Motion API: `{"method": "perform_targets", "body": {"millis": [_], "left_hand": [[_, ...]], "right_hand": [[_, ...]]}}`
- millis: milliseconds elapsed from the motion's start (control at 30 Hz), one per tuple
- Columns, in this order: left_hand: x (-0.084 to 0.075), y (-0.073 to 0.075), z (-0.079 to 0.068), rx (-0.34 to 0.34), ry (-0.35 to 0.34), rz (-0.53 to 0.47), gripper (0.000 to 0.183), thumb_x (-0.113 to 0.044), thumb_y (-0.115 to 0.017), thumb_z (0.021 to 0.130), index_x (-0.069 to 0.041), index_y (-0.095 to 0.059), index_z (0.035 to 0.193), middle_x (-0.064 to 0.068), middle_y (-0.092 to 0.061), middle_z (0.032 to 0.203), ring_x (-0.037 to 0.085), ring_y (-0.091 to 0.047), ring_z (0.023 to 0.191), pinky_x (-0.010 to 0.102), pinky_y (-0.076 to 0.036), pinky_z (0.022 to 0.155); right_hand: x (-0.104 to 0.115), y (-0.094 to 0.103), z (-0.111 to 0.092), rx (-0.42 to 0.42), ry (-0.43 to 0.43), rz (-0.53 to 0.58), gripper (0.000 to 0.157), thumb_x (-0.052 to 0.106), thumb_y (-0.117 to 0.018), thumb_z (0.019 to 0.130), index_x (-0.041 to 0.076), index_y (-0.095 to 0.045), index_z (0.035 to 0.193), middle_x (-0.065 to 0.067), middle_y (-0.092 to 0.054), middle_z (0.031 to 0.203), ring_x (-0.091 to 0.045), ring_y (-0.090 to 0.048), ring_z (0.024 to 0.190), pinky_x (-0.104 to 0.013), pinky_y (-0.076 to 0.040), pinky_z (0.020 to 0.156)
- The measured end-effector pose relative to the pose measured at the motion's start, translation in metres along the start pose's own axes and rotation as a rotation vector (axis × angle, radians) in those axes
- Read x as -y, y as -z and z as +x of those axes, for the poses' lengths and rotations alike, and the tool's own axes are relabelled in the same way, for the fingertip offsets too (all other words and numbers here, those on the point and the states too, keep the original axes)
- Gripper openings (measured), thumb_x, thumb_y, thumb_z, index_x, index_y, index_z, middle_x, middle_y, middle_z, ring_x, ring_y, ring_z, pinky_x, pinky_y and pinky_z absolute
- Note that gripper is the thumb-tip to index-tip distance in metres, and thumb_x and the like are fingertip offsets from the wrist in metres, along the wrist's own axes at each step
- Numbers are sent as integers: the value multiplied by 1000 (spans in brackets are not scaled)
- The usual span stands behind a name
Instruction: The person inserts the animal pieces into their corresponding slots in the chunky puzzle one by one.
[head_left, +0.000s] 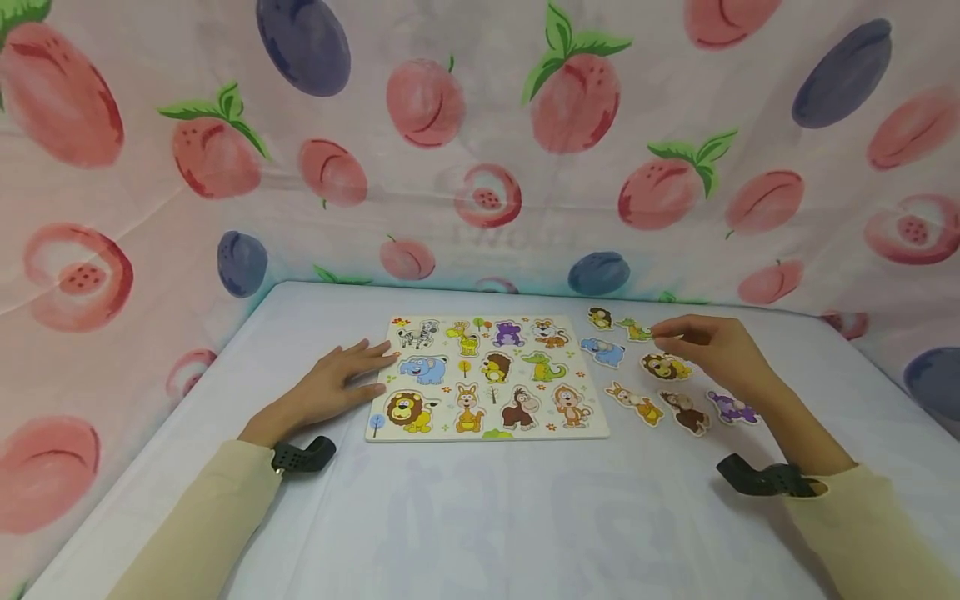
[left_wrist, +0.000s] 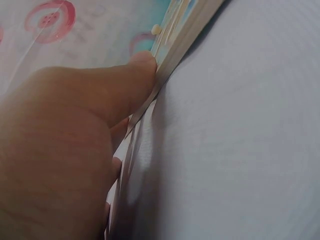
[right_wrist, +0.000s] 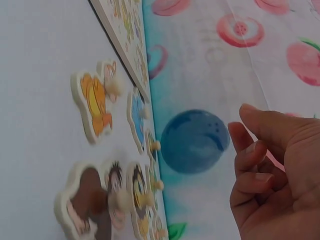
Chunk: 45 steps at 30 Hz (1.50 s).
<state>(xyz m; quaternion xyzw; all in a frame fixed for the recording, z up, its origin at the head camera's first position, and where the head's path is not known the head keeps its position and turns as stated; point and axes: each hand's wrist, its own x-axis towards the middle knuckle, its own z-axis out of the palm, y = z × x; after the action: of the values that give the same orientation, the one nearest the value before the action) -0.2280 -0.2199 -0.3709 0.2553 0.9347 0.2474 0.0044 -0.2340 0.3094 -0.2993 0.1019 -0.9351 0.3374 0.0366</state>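
Observation:
A flat animal puzzle board (head_left: 480, 432) lies on the table. My left hand (head_left: 330, 385) rests at its left edge with fingers stretched out; in the left wrist view the thumb (left_wrist: 142, 65) touches the board's side. To the board's right, my right hand (head_left: 708, 350) hovers above loose knobbed pieces, its fingers loosely bent. A gap shows between thumb and forefinger in the right wrist view, with nothing held. Its fingertips are closest to the crocodile piece (head_left: 634, 331). Below the hand lie the lion piece (head_left: 664, 367) and the purple hippo piece (head_left: 731, 407).
Other loose pieces are the hedgehog (head_left: 599, 317), elephant (head_left: 602, 352), kangaroo (head_left: 637, 404) and gorilla (head_left: 684, 412). A white cloth (head_left: 480, 525) covers the table. Behind it hangs a fruit-print curtain (head_left: 525, 225). Each wrist wears a dark camera band.

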Motion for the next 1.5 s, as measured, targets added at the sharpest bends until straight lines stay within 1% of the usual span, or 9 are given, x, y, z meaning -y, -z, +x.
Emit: {"method": "perform_targets", "body": {"millis": [233, 467, 567, 667, 800, 1033, 1300, 1400, 1500], "left_hand": [[0, 1, 2, 6, -1, 9, 55, -38, -58, 94, -16, -46, 144, 6, -33, 152, 35, -15, 143, 55, -4, 114], [0, 1, 1, 14, 13, 12, 55, -37, -59, 94, -16, -45, 144, 6, -33, 153, 35, -15, 143, 55, -4, 114], [0, 1, 1, 11, 4, 7, 55, -37, -59, 94, -16, -46, 144, 6, -33, 153, 35, -15, 143, 55, -4, 114], [1, 0, 0, 10, 10, 5, 56, -38, -58, 94, -16, -46, 144, 6, -33, 153, 35, -15, 143, 55, -4, 114], [1, 0, -1, 7, 18, 1, 55, -38, -59, 94, -17, -46, 144, 6, -32, 153, 35, -15, 143, 54, -4, 114], [0, 2, -1, 5, -8, 24, 55, -38, -58, 94, -16, -46, 144, 7, -33, 152, 35, -16, 143, 55, -6, 114], [1, 1, -1, 20, 12, 21, 56, -41, -57, 95, -20, -44, 145, 3, -32, 153, 32, -14, 144, 53, -5, 115], [1, 2, 0, 23, 10, 21, 56, -41, -56, 95, -20, -44, 145, 2, -31, 153, 31, -14, 144, 52, -5, 115], [0, 2, -1, 19, 6, 17, 56, -40, -57, 95, -19, -44, 145, 4, -32, 153, 32, -15, 144, 53, -5, 115]], "right_hand": [[-18, 20, -14, -32, -44, -9, 44, 49, -63, 89, 17, -69, 118, -1, -67, 115, 1, -59, 94, -15, -49, 76], [-47, 28, -23, -11, -56, 8, 43, 43, -65, 89, 11, -68, 119, 2, -67, 111, 6, -56, 93, -12, -47, 75], [-58, 31, -25, 6, -77, -24, 46, 45, -64, 90, 11, -66, 121, -1, -65, 114, 10, -52, 93, -13, -46, 75], [-67, 35, -27, 27, -111, -45, 49, 47, -64, 89, 11, -65, 122, -6, -65, 116, 9, -51, 92, -19, -46, 76], [-80, 36, -32, 50, -140, -54, 50, 47, -65, 88, 9, -65, 121, -5, -65, 114, 5, -51, 90, -24, -48, 73], [-106, 33, -43, 43, -131, -49, 45, 44, -67, 88, 9, -66, 117, -2, -66, 112, 4, -52, 91, -14, -46, 71], [-119, 33, -49, 27, -105, -68, 42, 41, -69, 87, 8, -68, 113, 5, -68, 104, 8, -51, 89, -10, -40, 72], [-123, 34, -50, 32, -92, -71, 37, 37, -70, 87, 8, -70, 110, 4, -68, 103, 9, -51, 89, -8, -41, 72], [-124, 32, -50, 40, -97, -91, 36, 38, -72, 86, 9, -72, 106, -1, -69, 104, 10, -51, 88, -9, -41, 72]]}}
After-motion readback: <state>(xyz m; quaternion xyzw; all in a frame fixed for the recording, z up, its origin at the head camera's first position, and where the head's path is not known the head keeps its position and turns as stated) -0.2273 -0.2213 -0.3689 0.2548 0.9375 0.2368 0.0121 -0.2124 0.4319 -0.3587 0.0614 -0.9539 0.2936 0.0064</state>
